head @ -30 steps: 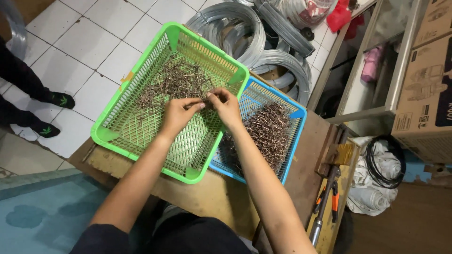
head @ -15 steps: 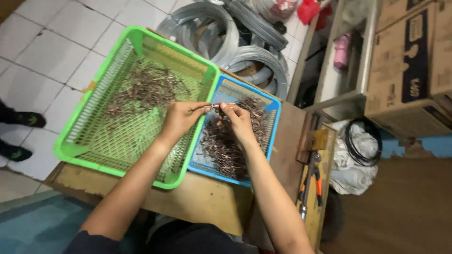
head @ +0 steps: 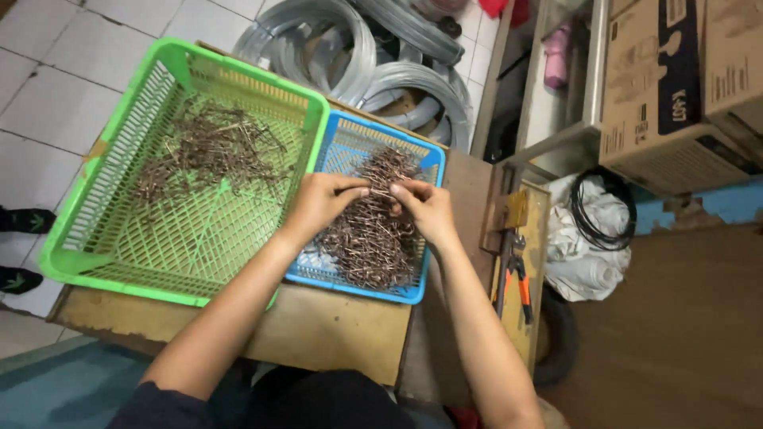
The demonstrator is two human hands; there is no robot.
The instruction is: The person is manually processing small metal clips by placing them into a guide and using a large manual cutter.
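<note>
Over blue basket [head: 350, 147], both hands pinching nails [head: 373, 230], heap long axis near-to-far

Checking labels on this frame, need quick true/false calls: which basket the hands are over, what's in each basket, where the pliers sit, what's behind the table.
1. Both hands are over the blue basket. True: the left hand and right hand meet above its pile of small brown metal pieces.
2. The green basket is empty. False: a scatter of the same brown pieces lies in its far half.
3. Orange-handled pliers lie to the right of the baskets. True.
4. The pliers are in the right hand. False: they lie untouched on a wooden board.
5. Coils of grey wire lie beyond the baskets. True.
</note>
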